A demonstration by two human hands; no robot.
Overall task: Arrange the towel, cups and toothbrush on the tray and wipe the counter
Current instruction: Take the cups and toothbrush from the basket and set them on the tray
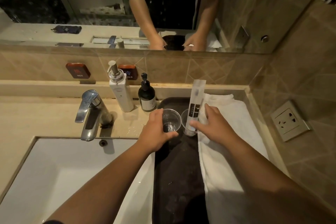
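A black tray (177, 172) lies on the counter right of the sink. A folded white towel (231, 132) covers its right side. Two clear plastic cups stand upright at the tray's far end. My left hand (156, 132) is wrapped around the left cup (171, 120). The right cup (187, 125) holds a wrapped toothbrush (195, 102) that stands tilted in it. My right hand (214, 125) grips that cup from the right, thumb on the front of the wrapper, and hides much of it.
A white pump bottle (121, 92) and a dark pump bottle (147, 98) stand just left of the tray's far end. The chrome faucet (91, 112) and white sink (72, 174) are to the left. A wall socket (289, 121) sits on the right wall. A mirror is ahead.
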